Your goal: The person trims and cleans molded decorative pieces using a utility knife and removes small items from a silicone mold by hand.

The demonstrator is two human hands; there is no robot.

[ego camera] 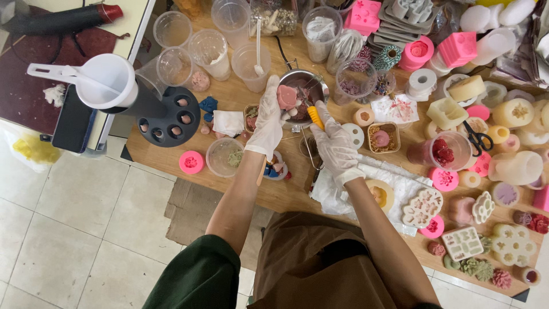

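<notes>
Evenly bright, soft daylight; faint shadows beneath wooden table [189, 157] edge. Sharp centrally, wide-angle bending toward corners (mild glare on floor tiles [74, 229]).

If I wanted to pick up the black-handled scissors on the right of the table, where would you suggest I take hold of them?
Grip the scissors by the black loop handles, which lie toward the near edge of the table; the blades point away, toward the far side. Come from above on the near side. They lie flat, crowded between a clear cup of red pieces and pale candles, so a sideways approach looks cramped.
</notes>
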